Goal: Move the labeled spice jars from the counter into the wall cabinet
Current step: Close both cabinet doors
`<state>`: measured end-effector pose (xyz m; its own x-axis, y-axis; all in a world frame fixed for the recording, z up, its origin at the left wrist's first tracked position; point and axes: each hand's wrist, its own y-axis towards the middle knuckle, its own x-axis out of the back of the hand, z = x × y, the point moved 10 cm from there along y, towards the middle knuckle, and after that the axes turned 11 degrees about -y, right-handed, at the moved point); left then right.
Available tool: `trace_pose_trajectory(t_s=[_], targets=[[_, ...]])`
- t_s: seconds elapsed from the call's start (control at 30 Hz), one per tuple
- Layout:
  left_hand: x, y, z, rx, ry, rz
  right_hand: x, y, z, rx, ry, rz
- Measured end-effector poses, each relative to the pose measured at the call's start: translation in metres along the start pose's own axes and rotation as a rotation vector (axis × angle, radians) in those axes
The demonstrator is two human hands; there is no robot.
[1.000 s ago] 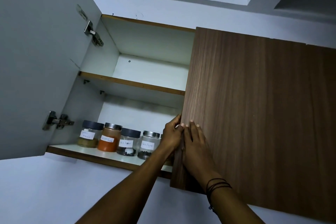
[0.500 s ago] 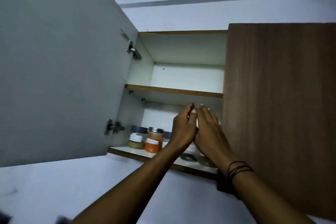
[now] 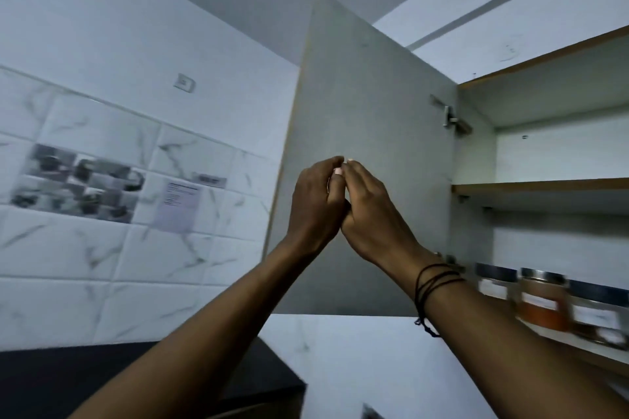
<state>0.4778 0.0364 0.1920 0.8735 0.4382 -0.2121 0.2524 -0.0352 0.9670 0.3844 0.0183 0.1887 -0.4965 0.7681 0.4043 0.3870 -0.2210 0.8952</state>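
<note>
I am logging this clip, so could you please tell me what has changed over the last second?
Both hands left the brown right door's edge and moved left: the left hand and right hand now meet, empty, before the open grey cabinet door. The view swung left too. The labelled glass spice jars stay on the lower shelf.

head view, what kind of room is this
Most likely a home kitchen: a wall cabinet with its door open, labelled spice jars on its bottom shelf, and a marble-look tiled wall.
</note>
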Motion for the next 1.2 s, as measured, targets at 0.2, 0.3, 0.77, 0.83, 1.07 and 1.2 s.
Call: trace_pose_trajectory(t_s=[0.2,0.3,0.77,0.83,1.07,1.2], targets=[[0.072,0.014,0.041,0.05,0.233,-0.017,-0.054,0.026,0.058,0.02,0.085,0.133],[0.078,0.001,0.087,0.319,0.204,0.086,-0.074,0.026,0.065,-0.017,0.074,0.199],[0.043,-0.036,0.065,0.394,-0.361,0.138,-0.055,-0.003,0.049,-0.086,0.115,0.076],[0.033,-0.044,0.042,0.355,-0.404,0.142,-0.035,-0.016,0.045,-0.09,0.129,0.019],[-0.052,-0.076,-0.052,0.309,-0.626,0.276,0.057,-0.08,-0.01,-0.137,0.307,-0.204],[-0.121,-0.101,-0.101,0.268,-0.733,0.363,0.11,-0.121,-0.064,-0.232,0.41,-0.33]])
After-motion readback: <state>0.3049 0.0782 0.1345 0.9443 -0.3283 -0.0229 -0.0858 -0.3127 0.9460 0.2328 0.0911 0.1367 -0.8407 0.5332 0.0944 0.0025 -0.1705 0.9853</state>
